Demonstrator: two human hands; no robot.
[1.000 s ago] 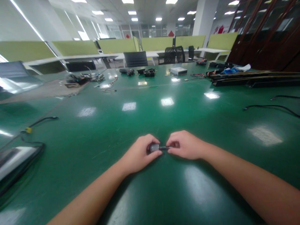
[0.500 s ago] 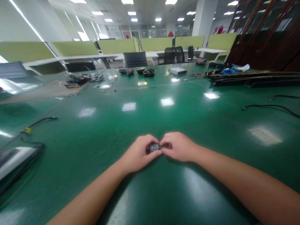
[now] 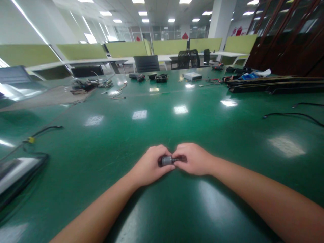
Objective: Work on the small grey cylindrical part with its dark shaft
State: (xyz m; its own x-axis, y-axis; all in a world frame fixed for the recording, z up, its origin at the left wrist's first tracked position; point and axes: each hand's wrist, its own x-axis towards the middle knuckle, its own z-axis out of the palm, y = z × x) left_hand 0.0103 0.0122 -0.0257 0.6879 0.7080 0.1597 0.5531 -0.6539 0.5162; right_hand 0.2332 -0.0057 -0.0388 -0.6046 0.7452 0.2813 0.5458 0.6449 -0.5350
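Grey cylindrical object (image 3: 166, 160) is being held at the near part of the green table (image 3: 162, 131), about midway across; whether the tabletop is being touched cannot be told. Its body is being gripped by the left hand (image 3: 149, 167), thumb on the near side, fingers curled around the far side, dark left end being shaded by the palm. Thin dark shaft (image 3: 173, 159) at its right end is being pinched narrowly by the right hand (image 3: 194, 158); detail between those fingers is being lost to blur. Hands are being held just beside each other, knuckles outward. Well apart at right, a black cable (image 3: 293, 114) is being cut off by the frame edge. At the far side, a pale box (image 3: 192, 76) and long dark strips (image 3: 278, 86) are being supported by the same table. Ceiling lights (image 3: 185, 1) are being reflected on its surface.
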